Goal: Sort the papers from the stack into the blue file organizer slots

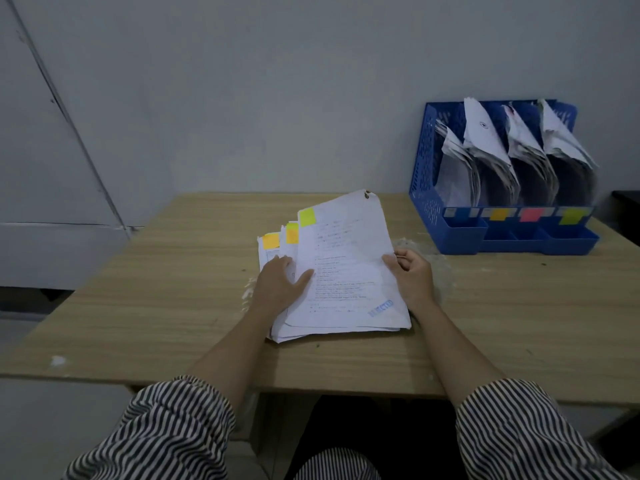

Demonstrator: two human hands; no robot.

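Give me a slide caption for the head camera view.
Both hands lift a yellow-tagged sheet off the stack, blue organizer waiting at right.

Black-and-white striped sleeves [166, 434] rolled above elbows, forearms bare; same striped fabric over lap [332, 465]

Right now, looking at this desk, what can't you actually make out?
Head view only:
- Print on the top sheet: too small and blurred; only a blue stamp shows.
- Lower papers in the stack: covered by the top sheet and the left hand.
- Right hand fingers: hidden under the sheet's edge.
- Organizer slot labels: colours show, wording does not.
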